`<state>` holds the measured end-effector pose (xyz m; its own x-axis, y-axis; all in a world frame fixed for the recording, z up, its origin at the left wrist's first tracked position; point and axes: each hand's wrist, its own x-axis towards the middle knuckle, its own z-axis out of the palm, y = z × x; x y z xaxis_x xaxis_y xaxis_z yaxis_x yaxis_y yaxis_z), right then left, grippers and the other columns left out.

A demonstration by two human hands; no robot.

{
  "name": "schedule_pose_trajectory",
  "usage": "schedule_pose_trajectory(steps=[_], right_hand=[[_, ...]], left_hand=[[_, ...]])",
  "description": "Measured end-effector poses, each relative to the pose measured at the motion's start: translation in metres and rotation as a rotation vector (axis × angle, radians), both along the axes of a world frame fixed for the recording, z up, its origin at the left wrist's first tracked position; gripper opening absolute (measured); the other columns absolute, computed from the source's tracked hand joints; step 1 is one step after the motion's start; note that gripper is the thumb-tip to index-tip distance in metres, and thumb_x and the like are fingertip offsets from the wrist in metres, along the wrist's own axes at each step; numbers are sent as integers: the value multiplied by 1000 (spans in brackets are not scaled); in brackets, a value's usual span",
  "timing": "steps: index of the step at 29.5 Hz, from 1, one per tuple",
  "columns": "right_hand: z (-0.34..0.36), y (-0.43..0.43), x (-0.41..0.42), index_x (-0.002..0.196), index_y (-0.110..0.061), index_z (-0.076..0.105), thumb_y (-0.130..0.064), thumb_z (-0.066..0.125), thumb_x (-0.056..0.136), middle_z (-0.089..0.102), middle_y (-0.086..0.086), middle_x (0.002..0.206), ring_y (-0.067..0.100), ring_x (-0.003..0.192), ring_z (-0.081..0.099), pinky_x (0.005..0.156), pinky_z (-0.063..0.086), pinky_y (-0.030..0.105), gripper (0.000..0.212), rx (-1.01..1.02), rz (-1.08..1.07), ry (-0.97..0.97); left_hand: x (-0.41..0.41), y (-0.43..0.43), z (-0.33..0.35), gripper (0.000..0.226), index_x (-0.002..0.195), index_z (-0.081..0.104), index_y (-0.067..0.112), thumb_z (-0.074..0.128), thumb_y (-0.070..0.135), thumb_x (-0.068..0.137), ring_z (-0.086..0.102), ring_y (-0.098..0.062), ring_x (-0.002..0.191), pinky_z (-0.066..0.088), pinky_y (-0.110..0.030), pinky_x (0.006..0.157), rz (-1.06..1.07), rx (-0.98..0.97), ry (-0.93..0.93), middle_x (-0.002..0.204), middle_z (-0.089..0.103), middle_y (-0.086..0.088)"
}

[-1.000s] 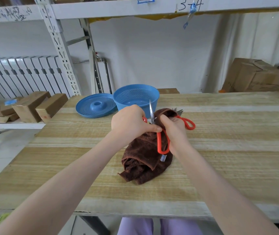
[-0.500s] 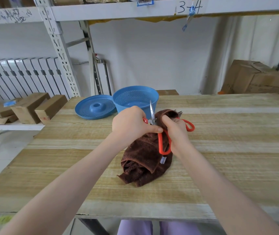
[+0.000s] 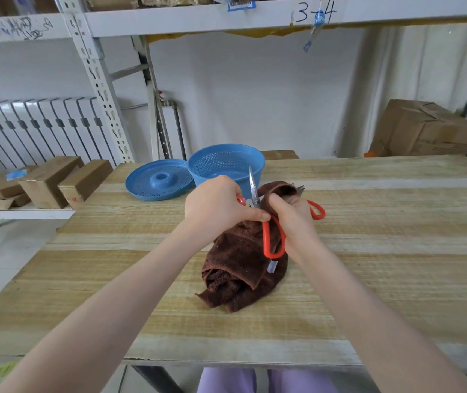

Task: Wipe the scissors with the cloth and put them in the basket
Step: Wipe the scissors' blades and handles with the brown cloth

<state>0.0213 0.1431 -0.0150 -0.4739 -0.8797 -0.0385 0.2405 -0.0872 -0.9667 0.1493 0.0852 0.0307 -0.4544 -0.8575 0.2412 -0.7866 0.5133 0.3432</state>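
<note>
A: Count?
B: 1 scissors (image 3: 273, 239), 1 brown cloth (image 3: 240, 268), 1 blue basket (image 3: 226, 165), 1 lid (image 3: 160, 180) beside it.
A: Hands?
B: 2, both clenched: left hand (image 3: 218, 208) round a red handle, right hand (image 3: 294, 219) squeezing cloth onto the scissors.
A: Scissors where?
B: Held over table (image 3: 382, 251), just in front of basket — 1 blade pointing up.

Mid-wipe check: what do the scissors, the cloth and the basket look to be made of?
The scissors: shiny silvery blades, likely steel; glossy red loop handles, probably plastic. The cloth: dark brown, nubby pile, looks like terry or microfibre. The basket: matte blue, moulded with fine perforations, apparently plastic.
</note>
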Motion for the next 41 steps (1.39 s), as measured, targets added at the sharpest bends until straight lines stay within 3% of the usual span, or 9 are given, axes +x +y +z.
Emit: schedule_pose_trajectory(steps=[9,13,17,23,26,30,34,37,41], right_hand=[[-4,3,-9,79,-10,75,-19,67,90,75,10,78,22,74,73,71,60,31,16,125,159,7],[-4,12,-25,74,-18,66,-21,71,82,69,-3,72,18,74,66,71,53,34,9,299,-26,493],[0,26,-31,71,-25,61,-31,80,72,64,-12,69,5,64,60,62,49,27,20,110,-211,751],[4,26,-31,100,-27,66,-19,79,80,70,-13,99,8,95,67,85,53,26,26,-124,-45,644],[3,25,-31,100,-27,67,-10,69,87,74,-15,95,1,97,67,83,51,18,21,-210,127,502],[0,21,-21,96,-13,72,-2,54,94,75,0,93,16,94,70,84,55,27,21,-238,252,230],[9,13,-11,72,-11,73,2,52,94,72,5,71,15,68,69,66,56,27,33,-214,163,116],[15,7,-3,70,-3,68,1,53,93,68,7,62,14,51,64,49,52,24,28,-204,93,-7],[15,3,5,59,-4,66,1,55,91,63,4,53,11,44,58,43,47,19,34,-208,-23,-23]], left_hand=[[11,-9,0,68,50,39,19,70,79,46,40,-12,41,28,-24,44,26,31,21,43,37,9],[19,-13,2,71,50,38,17,66,82,44,38,-14,42,28,-25,45,40,39,50,44,36,8],[16,-11,6,70,48,38,18,65,82,43,38,-13,42,27,-25,46,25,42,46,42,34,9],[8,-3,10,68,50,36,18,72,75,50,35,-13,44,26,-26,46,-6,-6,59,45,32,8],[8,1,11,67,49,36,18,72,74,51,34,-13,43,26,-27,45,-17,-27,92,45,32,7],[5,4,15,62,48,40,19,74,71,51,37,-12,42,28,-27,45,-17,-53,122,43,36,8],[2,9,16,66,46,35,21,73,74,48,37,-12,40,26,-25,43,-19,-106,93,40,34,8],[2,12,14,66,43,33,23,73,76,48,37,-8,38,23,-23,42,-10,-144,77,38,32,9],[1,12,9,68,42,31,22,74,75,48,34,-8,36,21,-22,41,3,-140,95,36,29,9]])
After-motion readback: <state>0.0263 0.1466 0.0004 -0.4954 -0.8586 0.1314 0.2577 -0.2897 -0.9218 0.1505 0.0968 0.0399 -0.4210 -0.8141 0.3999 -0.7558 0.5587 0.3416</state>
